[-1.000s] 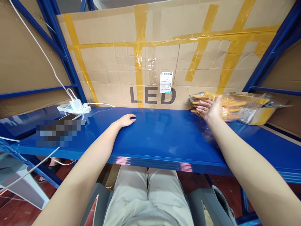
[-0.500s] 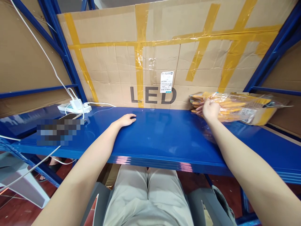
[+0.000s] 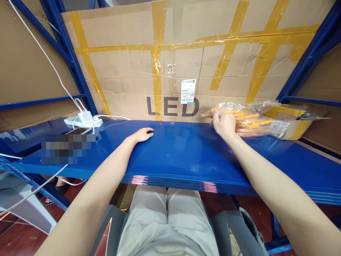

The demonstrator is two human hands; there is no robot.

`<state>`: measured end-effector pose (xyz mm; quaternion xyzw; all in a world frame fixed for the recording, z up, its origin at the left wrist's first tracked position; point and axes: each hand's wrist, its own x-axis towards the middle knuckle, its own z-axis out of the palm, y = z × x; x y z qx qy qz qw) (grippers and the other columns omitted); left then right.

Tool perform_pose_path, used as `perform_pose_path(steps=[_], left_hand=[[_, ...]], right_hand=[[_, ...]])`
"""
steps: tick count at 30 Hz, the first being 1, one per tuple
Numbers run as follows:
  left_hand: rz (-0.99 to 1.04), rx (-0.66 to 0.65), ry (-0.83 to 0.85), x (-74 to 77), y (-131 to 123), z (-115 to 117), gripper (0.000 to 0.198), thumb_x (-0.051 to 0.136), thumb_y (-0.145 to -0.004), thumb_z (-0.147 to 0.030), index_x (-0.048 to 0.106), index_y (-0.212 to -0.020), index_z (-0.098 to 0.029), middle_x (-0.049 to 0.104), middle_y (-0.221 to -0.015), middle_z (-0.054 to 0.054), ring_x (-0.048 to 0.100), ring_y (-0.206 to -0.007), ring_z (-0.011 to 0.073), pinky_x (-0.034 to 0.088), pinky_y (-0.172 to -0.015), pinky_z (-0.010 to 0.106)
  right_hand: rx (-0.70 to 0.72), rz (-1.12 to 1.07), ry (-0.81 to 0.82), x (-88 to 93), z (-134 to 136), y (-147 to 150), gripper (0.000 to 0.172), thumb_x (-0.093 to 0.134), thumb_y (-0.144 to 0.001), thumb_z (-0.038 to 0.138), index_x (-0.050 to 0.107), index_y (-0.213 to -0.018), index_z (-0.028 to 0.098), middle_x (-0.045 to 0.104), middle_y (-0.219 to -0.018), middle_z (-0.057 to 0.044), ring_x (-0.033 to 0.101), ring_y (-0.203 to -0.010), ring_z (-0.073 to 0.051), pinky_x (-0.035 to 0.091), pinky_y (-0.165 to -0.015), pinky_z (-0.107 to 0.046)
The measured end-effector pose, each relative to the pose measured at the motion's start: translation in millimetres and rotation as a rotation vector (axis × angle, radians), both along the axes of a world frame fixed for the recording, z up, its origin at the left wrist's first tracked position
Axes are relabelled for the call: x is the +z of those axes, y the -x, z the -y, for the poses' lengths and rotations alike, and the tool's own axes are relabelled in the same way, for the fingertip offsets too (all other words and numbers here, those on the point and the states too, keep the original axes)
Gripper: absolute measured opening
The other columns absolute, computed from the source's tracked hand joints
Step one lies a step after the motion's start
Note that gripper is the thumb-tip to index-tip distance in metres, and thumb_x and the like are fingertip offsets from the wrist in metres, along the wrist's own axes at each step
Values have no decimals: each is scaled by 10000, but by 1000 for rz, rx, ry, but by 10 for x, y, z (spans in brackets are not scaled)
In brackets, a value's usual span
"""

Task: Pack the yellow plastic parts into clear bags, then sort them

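Note:
My left hand (image 3: pixel 144 134) rests on the blue shelf (image 3: pixel 170 153), its fingers loosely curled and apart, with nothing in them. Towards the right, my right hand (image 3: pixel 224 124) is closed at the mouth of a clear plastic bag (image 3: pixel 262 133). Several slim orange sticks (image 3: pixel 247 116) lie inside the bag; their exact kind is not clear. The tip of one orange stick (image 3: pixel 206 115) pokes out to the left past my right fingers, which grip it. My palm and wrist hide part of the bag's near end.
A cardboard box (image 3: pixel 299 129) with yellow tape sits by the bag. On the left are a white power strip (image 3: pixel 84 119) with cables and a blurred dark device (image 3: pixel 66 145). A taped cardboard panel (image 3: pixel 128 78) marked LED stands along the back, between blue posts.
My right hand has moved left, drawing an orange stick out past the bag's mouth. My left hand stays in the same place on the shelf.

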<state>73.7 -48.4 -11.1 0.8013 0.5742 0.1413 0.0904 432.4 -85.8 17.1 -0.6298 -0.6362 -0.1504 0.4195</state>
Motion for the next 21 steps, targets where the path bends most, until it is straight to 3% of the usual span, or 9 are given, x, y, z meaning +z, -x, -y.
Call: perform_pose_path(steps=[2,6,10,13,16,21], left_hand=[[-11,1,7,2,2,-7,541,413,-869,-415,544,-1343,-191,495,-1445,40,443,-1342,221,318,-1124,299],[-14,-6,6,-5,10,-25,536,412,-865,-414,544,-1340,-205,497,-1444,34,449,-1338,213,314,-1124,296],[-3,-12,3,-17,22,-42,539,416,-857,-426,545,-1334,-211,496,-1444,39,451,-1336,225,318,-1123,313],[9,-21,8,-31,31,-63,564,422,-854,-426,526,-1351,-181,473,-1459,67,448,-1338,238,321,-1123,326],[45,-29,10,-57,41,-95,592,442,-848,-409,475,-1391,-176,442,-1480,78,446,-1341,226,326,-1119,317],[117,-50,12,-110,59,-145,653,471,-846,-374,373,-1456,-162,431,-1485,94,445,-1342,202,338,-1105,287]], right_hand=[[39,-65,29,19,72,163,547,265,-940,381,614,-564,191,639,-577,-123,667,-826,-302,450,-932,-481],[325,-228,95,-10,156,408,541,304,-939,413,581,-519,214,622,-504,-66,668,-682,-236,483,-907,-411],[662,-479,260,-63,205,538,460,399,-891,464,627,-595,195,631,-489,-44,637,-540,-194,539,-748,-361],[839,-642,364,-39,266,589,399,431,-858,417,657,-640,170,633,-484,-55,640,-508,-190,540,-646,-330],[923,-722,484,9,296,590,391,424,-835,377,667,-629,151,598,-443,-70,665,-545,-224,543,-677,-361],[922,-885,809,-10,181,455,401,369,-810,307,669,-600,146,569,-417,-83,695,-636,-255,525,-848,-405]])
